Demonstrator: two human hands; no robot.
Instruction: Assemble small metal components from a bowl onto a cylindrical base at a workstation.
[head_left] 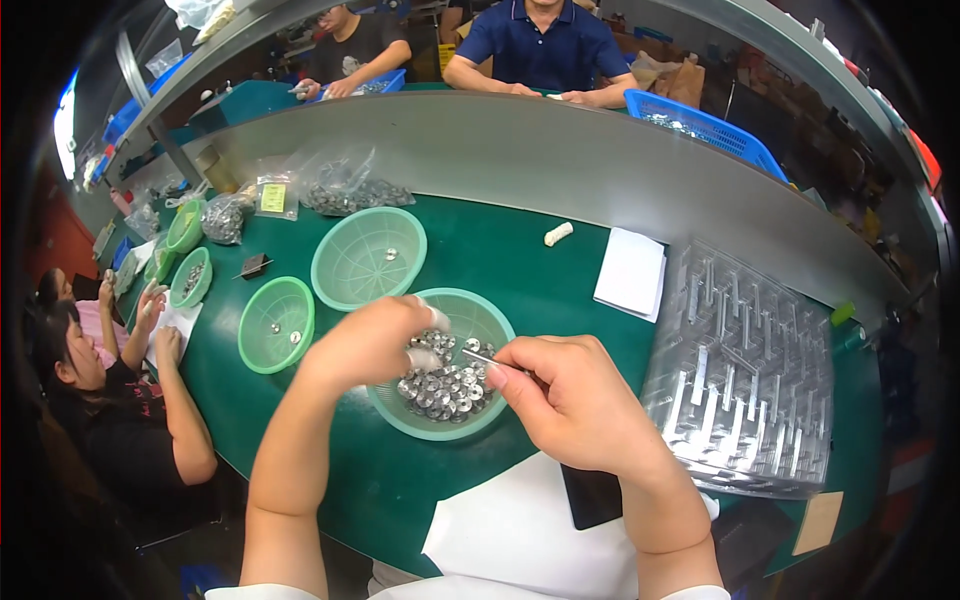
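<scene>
A pale green plastic basket [440, 434] stands in front of me, holding a heap of small shiny round metal parts [447, 392]. My left hand [365, 338] reaches over its left side, thumb and finger apart just above the parts. White covers wrap those fingertips, and nothing shows between them. At the basket's right side, my right hand [575, 395] pinches a thin metal rod [479, 356] between thumb and forefinger. The rod points left, over the heap. My right hand's other fingers are curled and partly hidden.
Two green baskets [243, 335] [318, 255] hold few parts. On the right stand clear stacked trays [740, 370] with metal strips. White paper [500, 520] and a black phone [592, 497] lie near me. A grey partition [480, 150] runs behind; people sit beyond it and at left.
</scene>
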